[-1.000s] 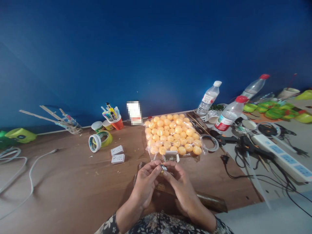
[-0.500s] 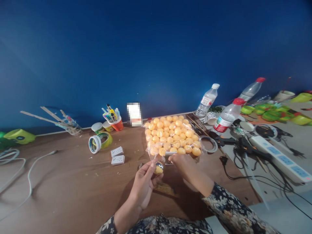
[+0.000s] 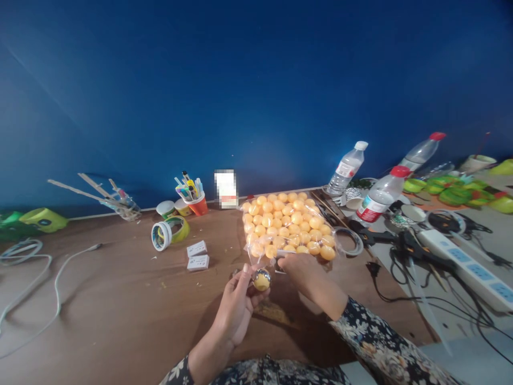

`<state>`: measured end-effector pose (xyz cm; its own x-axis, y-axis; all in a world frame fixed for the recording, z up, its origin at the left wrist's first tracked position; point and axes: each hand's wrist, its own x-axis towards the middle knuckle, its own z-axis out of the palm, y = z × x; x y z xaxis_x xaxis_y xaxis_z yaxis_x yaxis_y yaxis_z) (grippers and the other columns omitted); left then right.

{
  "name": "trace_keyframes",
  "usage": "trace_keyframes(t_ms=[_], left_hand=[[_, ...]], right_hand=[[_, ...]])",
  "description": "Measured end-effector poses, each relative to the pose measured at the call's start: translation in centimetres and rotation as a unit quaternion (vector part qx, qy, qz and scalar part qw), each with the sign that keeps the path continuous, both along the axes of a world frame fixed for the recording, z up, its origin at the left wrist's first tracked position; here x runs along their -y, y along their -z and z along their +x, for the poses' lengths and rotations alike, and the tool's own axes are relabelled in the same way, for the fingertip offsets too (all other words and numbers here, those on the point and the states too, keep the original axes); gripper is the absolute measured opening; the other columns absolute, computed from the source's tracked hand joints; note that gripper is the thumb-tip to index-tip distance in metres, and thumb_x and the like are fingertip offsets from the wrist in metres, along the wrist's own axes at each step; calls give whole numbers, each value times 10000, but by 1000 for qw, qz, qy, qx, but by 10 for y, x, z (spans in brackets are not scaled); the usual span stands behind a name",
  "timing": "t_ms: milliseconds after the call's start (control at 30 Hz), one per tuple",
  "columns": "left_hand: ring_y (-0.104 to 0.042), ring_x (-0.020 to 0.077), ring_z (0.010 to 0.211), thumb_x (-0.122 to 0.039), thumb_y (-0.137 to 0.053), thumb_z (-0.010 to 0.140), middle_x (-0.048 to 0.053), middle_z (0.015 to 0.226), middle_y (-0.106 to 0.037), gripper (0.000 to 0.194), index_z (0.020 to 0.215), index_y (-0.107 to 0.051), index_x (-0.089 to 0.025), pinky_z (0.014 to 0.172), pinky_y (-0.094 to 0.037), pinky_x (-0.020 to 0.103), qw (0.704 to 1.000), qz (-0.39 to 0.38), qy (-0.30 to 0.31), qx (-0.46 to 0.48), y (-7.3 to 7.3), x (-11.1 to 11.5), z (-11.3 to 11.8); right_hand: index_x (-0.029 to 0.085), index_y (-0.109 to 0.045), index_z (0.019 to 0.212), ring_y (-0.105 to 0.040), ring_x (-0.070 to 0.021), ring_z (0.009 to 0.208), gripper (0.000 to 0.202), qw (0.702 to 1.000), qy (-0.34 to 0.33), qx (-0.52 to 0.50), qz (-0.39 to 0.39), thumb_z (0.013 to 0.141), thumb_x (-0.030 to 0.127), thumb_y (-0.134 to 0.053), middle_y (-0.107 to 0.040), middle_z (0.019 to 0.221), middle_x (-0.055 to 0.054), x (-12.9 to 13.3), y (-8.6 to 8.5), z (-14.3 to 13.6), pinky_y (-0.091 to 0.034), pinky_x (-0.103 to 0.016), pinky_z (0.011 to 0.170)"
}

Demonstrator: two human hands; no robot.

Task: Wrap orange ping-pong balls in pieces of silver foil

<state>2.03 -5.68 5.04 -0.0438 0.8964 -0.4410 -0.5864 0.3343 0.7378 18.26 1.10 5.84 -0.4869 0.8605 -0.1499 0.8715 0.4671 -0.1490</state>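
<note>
My left hand (image 3: 236, 305) pinches a small yellow ball (image 3: 262, 279) between thumb and fingers; shiny silver pieces cover its upper part. To its right, my right hand (image 3: 308, 275) bends down with curled fingers at a small grey, see-through-edged container (image 3: 279, 263), partly hidden by that hand. Whatever those fingertips pinch is hidden. Directly beyond both hands lies a clear plastic bag of yellow balls (image 3: 286, 224). A dark rounded thing (image 3: 235, 274), largely covered, shows behind my left fingers.
Two small white boxes (image 3: 197, 263), tape rolls (image 3: 161, 236) and an orange cup of pens (image 3: 197, 205) stand left of the bag. Plastic bottles (image 3: 380, 195), a glue gun (image 3: 417, 248), black cables and a power strip (image 3: 473, 267) crowd the right. A white cable (image 3: 58, 289) lies far left.
The view has shifted slightly, so the table's things sit further right. The ball in my left hand has turned a little, showing more yellow at the front. My right hand stays at the container.
</note>
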Motion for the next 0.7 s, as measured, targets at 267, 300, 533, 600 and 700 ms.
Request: trace_keyframes(t_ms=[267, 300, 533, 600, 700], left_hand=[[-670, 138, 732, -354, -745, 741, 59, 850, -719, 300, 938, -714, -131, 667, -580, 240, 1000, 2, 18, 7, 0, 1, 0], [-668, 139, 726, -359, -747, 739, 60, 841, -716, 306, 940, -714, -132, 669, -581, 247, 1000, 1, 23, 4, 0, 1, 1], [-657, 144, 708, -399, -769, 698, 66, 819, -705, 409, 1018, -723, -149, 677, -567, 262, 996, -17, 84, -19, 2, 3, 8], [-649, 148, 723, -411, -779, 679, 75, 851, -706, 429, 1018, -731, -152, 671, -566, 267, 996, -14, 86, -24, 2, 3, 9], [-630, 149, 743, -407, -779, 678, 81, 889, -701, 416, 1008, -740, -157, 667, -572, 276, 995, -7, 89, -34, 1, 3, 10]], right_hand=[[198, -674, 719, -664, -181, 700, 249, 996, 45, -69, 17, 894, 190, -498, -714, 772, -65, 4, 19, 16, -368, -240, 576], [205, -676, 743, -662, -174, 728, 244, 995, 48, -80, 20, 903, 205, -491, -714, 799, -54, 5, 20, 17, -372, -235, 594], [242, -675, 877, -641, -173, 751, 157, 943, 58, -329, -1, 879, 203, -523, -716, 857, -12, 22, 15, 18, -404, -243, 651], [239, -680, 865, -634, -174, 715, 147, 932, 53, -359, -4, 854, 179, -547, -709, 812, -11, 28, 12, 15, -401, -246, 637], [230, -689, 835, -626, -172, 671, 134, 918, 57, -393, -13, 849, 192, -562, -697, 763, -14, 34, 7, 11, -399, -249, 613]])
